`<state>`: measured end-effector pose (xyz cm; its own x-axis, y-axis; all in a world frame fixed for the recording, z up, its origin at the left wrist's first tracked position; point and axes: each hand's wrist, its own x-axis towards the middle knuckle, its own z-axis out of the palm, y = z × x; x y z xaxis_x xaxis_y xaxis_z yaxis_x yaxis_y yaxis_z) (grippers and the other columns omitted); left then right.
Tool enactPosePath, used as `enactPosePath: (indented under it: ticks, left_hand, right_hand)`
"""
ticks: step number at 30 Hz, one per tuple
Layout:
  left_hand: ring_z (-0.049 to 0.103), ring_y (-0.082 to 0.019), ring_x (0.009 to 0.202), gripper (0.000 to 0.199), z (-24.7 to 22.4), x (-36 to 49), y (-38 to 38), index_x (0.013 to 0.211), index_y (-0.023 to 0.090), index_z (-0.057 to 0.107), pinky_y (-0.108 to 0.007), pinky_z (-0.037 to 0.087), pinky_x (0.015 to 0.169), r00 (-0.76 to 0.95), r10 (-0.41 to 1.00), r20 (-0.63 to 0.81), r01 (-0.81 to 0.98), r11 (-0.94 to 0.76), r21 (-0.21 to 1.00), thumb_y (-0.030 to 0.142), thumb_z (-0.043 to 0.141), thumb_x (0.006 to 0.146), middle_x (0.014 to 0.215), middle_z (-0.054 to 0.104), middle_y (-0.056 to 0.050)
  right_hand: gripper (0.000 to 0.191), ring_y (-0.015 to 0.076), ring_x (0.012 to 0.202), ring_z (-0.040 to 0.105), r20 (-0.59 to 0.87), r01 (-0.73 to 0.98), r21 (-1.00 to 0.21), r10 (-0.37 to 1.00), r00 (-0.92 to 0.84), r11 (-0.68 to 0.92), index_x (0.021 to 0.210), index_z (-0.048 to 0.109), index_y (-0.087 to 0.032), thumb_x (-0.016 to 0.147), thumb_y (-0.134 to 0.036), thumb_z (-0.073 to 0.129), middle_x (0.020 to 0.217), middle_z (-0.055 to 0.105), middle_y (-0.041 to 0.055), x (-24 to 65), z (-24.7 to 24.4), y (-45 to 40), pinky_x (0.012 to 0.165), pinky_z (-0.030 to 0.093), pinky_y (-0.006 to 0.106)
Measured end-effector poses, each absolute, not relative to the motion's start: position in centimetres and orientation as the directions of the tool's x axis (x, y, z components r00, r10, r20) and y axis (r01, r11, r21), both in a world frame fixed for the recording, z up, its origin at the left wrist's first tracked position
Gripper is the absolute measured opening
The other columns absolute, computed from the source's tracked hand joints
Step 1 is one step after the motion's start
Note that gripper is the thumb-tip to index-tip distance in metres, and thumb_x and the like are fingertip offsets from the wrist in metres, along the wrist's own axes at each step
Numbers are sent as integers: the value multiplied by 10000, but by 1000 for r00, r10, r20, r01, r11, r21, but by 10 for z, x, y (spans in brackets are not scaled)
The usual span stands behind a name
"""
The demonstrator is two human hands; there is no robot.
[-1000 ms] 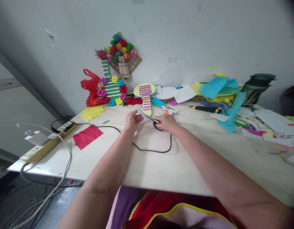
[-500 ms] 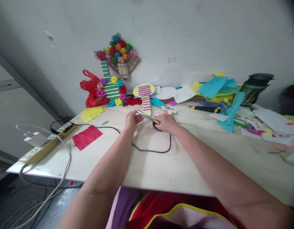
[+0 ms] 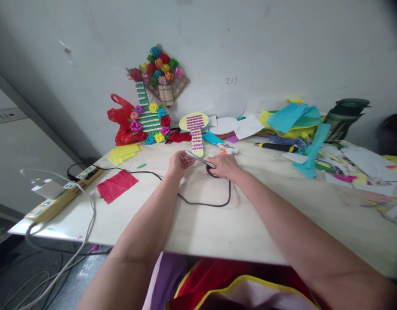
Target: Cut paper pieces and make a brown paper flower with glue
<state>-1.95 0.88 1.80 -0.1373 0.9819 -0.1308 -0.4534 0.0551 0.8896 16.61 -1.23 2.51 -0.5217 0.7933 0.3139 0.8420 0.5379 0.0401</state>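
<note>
My right hand is closed round the black handles of a pair of scissors, whose blades point left. The blade tips reach the fingers of my left hand. Those fingers are curled together at the tips, and whatever they pinch is too small to make out. Just behind the hands, a yellow guitar-shaped paper craft with rows of purple strips leans up near the wall. An orange-tipped white glue gun lies beyond my right hand, partly hidden among small items.
A black cord loops across the table in front of my hands. To the left lie red paper, yellow paper and a power strip. A green flower-trimmed craft stands behind. Paper scraps and a dark bottle are at right.
The scissor blades look closer together than before. Both hands stay in nearly the same place, and nothing else on the table has visibly moved.
</note>
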Motion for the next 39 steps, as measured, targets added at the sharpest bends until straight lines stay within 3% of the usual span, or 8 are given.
enactPosePath:
  ticks: [7, 27, 39]
  left_hand:
    - [596, -157, 448, 115, 17, -20, 10, 635, 124, 529, -241, 485, 484, -153, 976, -157, -440, 74, 895, 201, 468, 693, 482, 588, -49]
    - [606, -163, 489, 99, 17, -21, 12, 668, 120, 536, -257, 504, 530, -142, 971, -191, -471, 103, 876, 194, 471, 680, 536, 616, -94]
    - [607, -167, 493, 110, 15, -20, 11, 677, 126, 542, -252, 498, 523, -161, 968, -192, -448, 102, 888, 195, 457, 667, 515, 604, -77]
  right_hand:
    - [509, 231, 881, 565, 262, 846, 88, 807, -528, 525, 1133, 560, -253, 755, -577, 454, 984, 640, 72, 166, 25, -12, 663, 329, 299]
    - [468, 231, 836, 576, 296, 840, 119, 789, -538, 529, 1076, 587, -235, 760, -560, 471, 922, 653, 69, 166, 25, -10, 598, 299, 289]
    - [454, 252, 872, 570, 262, 850, 143, 809, -526, 506, 1099, 574, -216, 786, -518, 446, 987, 635, 97, 163, 31, -18, 654, 333, 317]
